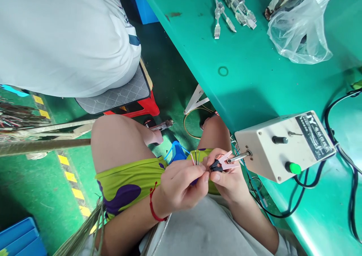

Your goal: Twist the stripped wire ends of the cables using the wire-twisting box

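My left hand [181, 184] is closed in a pinch on a cable end whose thin coloured wires [195, 158] stick up from the fingers. My right hand [226, 176] is closed on a small black and pink piece [222, 163] held against the metal shaft [239, 157] that pokes out of a white box machine [285, 146]. The two hands touch at the fingertips, above my lap. A red string is tied round my left wrist.
The machine stands on the edge of a green bench [254, 74], with black cords [333, 112] behind it. Cables with clear plugs [232, 6] and a plastic bag [301, 29] lie further back. Another person in white [62, 37] sits on a red stool at left. A cable bundle [34, 142] crosses left.
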Demonstrator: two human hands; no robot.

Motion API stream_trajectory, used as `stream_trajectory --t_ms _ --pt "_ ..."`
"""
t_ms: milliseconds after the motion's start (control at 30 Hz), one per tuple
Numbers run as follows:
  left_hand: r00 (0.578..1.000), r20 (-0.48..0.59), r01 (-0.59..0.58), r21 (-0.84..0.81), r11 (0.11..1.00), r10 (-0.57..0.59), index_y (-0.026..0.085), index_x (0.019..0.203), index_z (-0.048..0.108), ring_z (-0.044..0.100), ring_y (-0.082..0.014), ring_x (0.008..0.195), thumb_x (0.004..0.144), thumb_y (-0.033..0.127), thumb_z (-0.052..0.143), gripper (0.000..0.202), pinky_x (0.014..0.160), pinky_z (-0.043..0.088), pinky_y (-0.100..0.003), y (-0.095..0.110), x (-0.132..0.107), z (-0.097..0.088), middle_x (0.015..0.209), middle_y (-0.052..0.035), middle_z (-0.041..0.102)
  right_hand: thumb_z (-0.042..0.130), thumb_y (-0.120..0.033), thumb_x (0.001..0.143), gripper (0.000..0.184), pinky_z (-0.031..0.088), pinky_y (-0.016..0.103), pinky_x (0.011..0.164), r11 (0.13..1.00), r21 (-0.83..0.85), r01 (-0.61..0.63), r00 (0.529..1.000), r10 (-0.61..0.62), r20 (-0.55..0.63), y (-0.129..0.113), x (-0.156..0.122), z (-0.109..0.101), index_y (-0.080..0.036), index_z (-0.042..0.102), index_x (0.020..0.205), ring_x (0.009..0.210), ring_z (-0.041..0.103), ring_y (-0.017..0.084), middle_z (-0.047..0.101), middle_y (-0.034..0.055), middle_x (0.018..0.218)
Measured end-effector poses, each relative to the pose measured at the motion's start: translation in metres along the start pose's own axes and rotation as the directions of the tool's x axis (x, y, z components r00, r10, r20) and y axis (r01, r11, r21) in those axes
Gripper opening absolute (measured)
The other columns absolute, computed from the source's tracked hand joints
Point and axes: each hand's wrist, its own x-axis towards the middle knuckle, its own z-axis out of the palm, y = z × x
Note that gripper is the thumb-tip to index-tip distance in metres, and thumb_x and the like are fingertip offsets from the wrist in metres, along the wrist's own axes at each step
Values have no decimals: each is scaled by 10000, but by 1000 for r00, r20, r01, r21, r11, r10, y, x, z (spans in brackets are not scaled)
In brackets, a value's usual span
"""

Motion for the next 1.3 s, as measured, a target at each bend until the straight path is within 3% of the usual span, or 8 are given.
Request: stream_trajectory --t_ms 133,300,500,700,800,1033,1200,1300 --pt "1000 2 6 -7 1000 -6 220 1080 693 802 -162 595 1116 179 668 60 619 661 -253 1 2 -1 780 1 847 1065 -443 891 248 485 285 696 997 -74 14 998 -18 -52 3 -2 -2 -289 918 1018 774 645 175 770 10 856" --pt "1000 0 16 -35 999 -16 228 1092 703 760 -153 559 1088 145 671 89 574 635 -265 1 2 0 785 8 844 1065 -435 886 236 486 294 666 992 -123 23 999 -29 -46 0 -5 -3 -300 934 1029 735 627 174 767 11 854" --pt "1000 -26 -9 -77 997 7 216 1108 714 790 -151 613 1130 170 640 90 628 663 -249 -2 2 1 804 -3 846 1092 -296 835 470 461 267 597 990 -123 -70 997 65 -52 -1 -17 2 -355 923 1270 623 432 134 547 -66 733" --pt "1000 -28 -15 -80 997 13 202 1094 716 793 -166 608 1109 170 656 70 615 677 -254 -4 1 -1 788 -23 839 973 -412 998 347 573 293 761 966 -181 -186 982 181 -44 13 -25 -8 -332 872 1320 777 628 161 751 2 944" --pt "999 -39 -15 -81 997 12 211 1106 721 799 -172 615 1106 176 661 69 610 688 -258 -5 -1 -1 800 -29 848 959 -489 1001 379 588 326 802 953 -231 -198 980 194 -39 16 -25 -11 -296 864 1313 841 663 188 803 44 1034" --pt "987 -144 28 -267 963 -68 201 1227 724 756 -157 602 1121 168 650 134 573 661 -257 -6 -6 -3 814 -14 812 936 -458 1025 301 498 294 694 926 -336 -172 982 134 -133 -6 -30 0 -304 905 1281 725 521 160 574 -26 829" --pt "990 -122 29 -275 961 -65 186 1247 716 741 -146 634 1137 155 646 135 589 663 -247 -6 -9 -4 862 -33 815 931 -402 1025 344 573 335 840 947 -291 -139 979 86 -185 -17 -32 -3 -377 882 1364 851 605 194 708 21 1074" --pt "993 -100 33 -259 965 -61 184 1251 713 733 -140 622 1135 153 656 133 597 664 -243 -5 -10 -3 883 -40 829 932 -403 1011 237 573 357 854 967 -236 -95 982 52 -181 -16 -33 -8 -366 907 1243 852 608 199 767 49 1289"
